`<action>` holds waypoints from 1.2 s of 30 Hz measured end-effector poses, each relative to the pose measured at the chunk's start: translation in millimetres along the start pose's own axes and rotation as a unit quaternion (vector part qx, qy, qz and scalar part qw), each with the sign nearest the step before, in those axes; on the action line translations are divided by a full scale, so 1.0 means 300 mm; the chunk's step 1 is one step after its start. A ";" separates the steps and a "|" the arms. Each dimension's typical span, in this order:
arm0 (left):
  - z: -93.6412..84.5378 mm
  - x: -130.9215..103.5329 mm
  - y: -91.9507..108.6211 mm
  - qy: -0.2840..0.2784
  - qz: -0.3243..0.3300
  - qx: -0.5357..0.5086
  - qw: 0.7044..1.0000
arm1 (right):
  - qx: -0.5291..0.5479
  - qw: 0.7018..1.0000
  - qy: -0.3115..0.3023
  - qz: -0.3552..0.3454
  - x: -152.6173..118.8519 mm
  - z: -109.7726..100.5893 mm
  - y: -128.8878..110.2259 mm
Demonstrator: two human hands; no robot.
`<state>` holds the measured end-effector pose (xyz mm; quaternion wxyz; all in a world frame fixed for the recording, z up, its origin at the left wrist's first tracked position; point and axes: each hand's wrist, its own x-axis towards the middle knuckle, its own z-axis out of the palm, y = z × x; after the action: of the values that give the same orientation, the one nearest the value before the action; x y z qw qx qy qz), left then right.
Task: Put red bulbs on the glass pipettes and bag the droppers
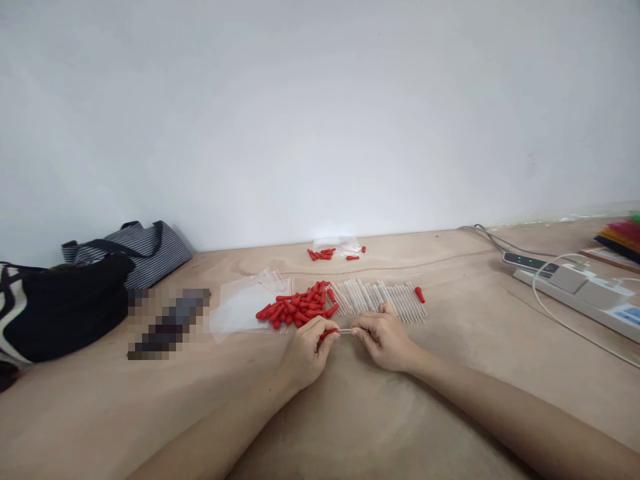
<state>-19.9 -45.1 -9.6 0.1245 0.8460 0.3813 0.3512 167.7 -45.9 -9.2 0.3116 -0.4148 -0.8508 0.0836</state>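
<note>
My left hand (311, 348) is closed on a red rubber bulb (329, 333), only part of which shows between the fingers. My right hand (384, 339) pinches a thin clear glass tube (345, 331), whose exposed length runs level from one hand to the other. The bulb and the tube meet end to end at my left fingertips; how far one sits in the other is hidden. Just beyond my left hand lies a heap of red rubber bulbs (300, 305). Beyond my right hand, a row of clear glass tubes (375, 295) lies side by side on the wooden table (380, 427).
Clear plastic bags (235, 303) lie left of the heap. A lone red bulb (419, 295) rests at the row's right end. More small red pieces (320, 254) lie near the wall. Bags (75, 307) stand at left, and a power strip (580, 297) with cables at right.
</note>
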 end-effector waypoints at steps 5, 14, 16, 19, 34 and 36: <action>-0.004 0.001 0.002 -0.007 0.001 0.007 1.000 | 0.022 0.999 -0.020 0.015 0.011 0.002 0.000; -0.001 -0.002 0.005 -0.006 0.014 0.003 1.000 | 0.039 0.997 -0.052 0.042 0.020 0.006 -0.014; -0.001 0.001 0.006 -0.009 0.010 0.002 1.000 | 0.038 0.996 -0.062 0.043 0.020 0.007 -0.015; -0.006 0.007 0.002 -0.024 -0.007 -0.004 1.000 | 0.036 0.996 -0.072 0.049 0.022 0.006 -0.012; -0.019 0.002 -0.001 0.005 0.006 0.014 1.000 | 0.018 1.000 0.009 -0.021 -0.004 -0.007 0.021; -0.017 0.001 0.000 0.001 0.010 0.023 1.000 | -0.014 0.999 0.003 -0.031 -0.003 -0.007 0.018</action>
<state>-23.2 -45.3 -5.8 0.1012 0.8520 0.3811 0.3443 172.9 -43.5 -10.0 0.3108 -0.3931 -0.8632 0.0613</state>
